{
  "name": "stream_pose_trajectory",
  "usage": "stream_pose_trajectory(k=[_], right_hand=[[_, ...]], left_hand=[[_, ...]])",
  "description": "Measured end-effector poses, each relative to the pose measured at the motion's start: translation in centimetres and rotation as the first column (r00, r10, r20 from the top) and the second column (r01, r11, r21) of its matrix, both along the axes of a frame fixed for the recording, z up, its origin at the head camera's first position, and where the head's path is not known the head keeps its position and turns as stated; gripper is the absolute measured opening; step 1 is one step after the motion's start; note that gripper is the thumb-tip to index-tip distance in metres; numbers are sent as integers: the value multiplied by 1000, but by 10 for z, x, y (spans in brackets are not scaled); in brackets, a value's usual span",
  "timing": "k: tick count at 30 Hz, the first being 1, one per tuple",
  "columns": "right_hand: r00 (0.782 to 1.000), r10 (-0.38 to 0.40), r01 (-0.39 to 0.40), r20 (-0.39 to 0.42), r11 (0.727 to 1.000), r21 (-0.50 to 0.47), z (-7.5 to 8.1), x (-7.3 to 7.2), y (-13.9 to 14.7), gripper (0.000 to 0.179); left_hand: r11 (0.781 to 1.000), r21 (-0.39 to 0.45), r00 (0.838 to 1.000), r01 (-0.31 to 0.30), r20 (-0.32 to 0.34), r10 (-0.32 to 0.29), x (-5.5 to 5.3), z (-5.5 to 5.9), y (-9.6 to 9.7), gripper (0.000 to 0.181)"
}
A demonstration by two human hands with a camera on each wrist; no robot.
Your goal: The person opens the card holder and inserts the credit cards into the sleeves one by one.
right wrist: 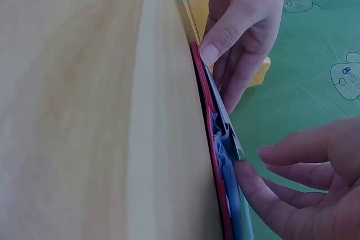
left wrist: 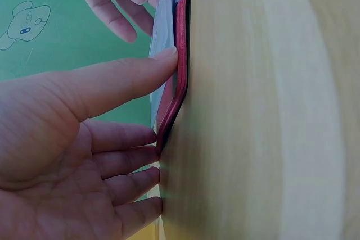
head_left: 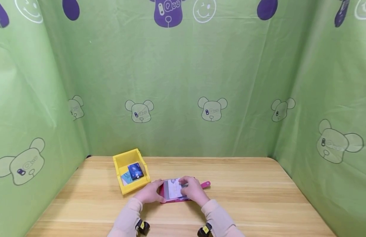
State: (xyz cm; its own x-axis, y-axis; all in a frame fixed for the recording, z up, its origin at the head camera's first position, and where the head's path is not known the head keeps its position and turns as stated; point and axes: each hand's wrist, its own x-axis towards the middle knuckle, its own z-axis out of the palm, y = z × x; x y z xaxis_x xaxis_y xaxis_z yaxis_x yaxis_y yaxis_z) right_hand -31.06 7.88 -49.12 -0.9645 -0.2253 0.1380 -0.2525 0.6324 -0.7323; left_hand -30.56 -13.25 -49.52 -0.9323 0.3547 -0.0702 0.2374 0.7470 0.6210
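A pinkish-red card wallet (head_left: 161, 191) lies opened out on the table, with clear sleeves inside and a strap (head_left: 205, 184) jutting out to the right. Over its sleeves is a white card (head_left: 174, 189), tilted up slightly from the wallet in the wrist views. My left hand (head_left: 150, 192) holds the wallet's left end, thumb (left wrist: 149, 71) pressing on the near edge and fingertips at the outer edge. Above the right half is my right hand (head_left: 193, 189). Its thumb (right wrist: 253, 181) touches the edge of the sleeves and card, while the other fingers are spread away from it.
To the left behind the wallet stands a yellow bin (head_left: 130, 190). A dark blue card (head_left: 136, 171) and a light teal card (head_left: 126, 177) lie in it. Green printed curtains (head_left: 177, 72) enclose the wooden table (head_left: 254, 197) at the back and sides.
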Motion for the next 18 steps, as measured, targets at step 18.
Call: stream_pose_trajectory(k=[18], right_hand=[[988,146,-140,46,982,-125,-5,2,-2,44]], left_hand=[[1000,-22,1000,11,-15,-12,2,2,1,83]])
